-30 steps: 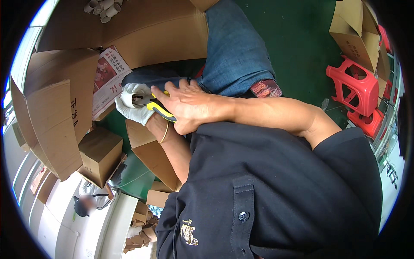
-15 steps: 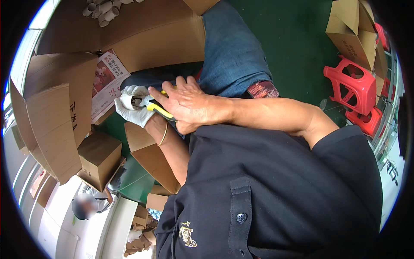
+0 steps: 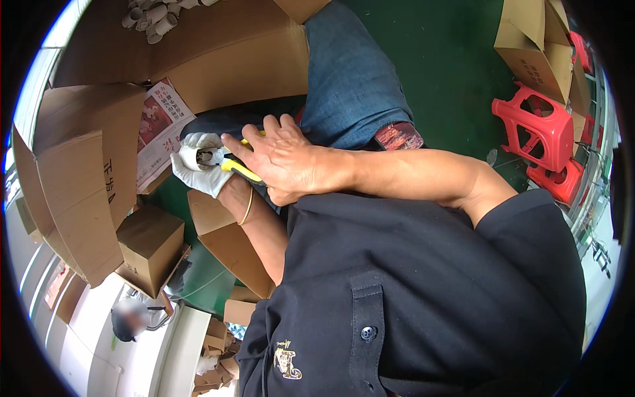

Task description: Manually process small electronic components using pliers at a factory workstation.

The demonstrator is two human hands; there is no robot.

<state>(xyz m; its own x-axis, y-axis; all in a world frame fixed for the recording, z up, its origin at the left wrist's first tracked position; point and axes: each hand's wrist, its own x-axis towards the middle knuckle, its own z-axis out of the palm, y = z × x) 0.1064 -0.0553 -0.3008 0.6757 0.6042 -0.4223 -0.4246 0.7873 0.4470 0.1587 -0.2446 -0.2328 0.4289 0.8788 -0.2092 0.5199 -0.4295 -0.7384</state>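
White hollow piece (image 3: 201, 159), left of frame centre, in gloved left hand (image 3: 202, 178), fingers curled round it; probably light, stiff, perhaps brittle: best held by outer wall. Yellow-black pliers (image 3: 241, 170) at opening; right hand (image 3: 281, 161) clasps handles. Upper left: similar pieces (image 3: 157, 25), carton (image 3: 245, 63).

A workshop: pliers (image 3: 242, 170), cardboard boxes (image 3: 151, 231), heaped white parts (image 3: 161, 25)
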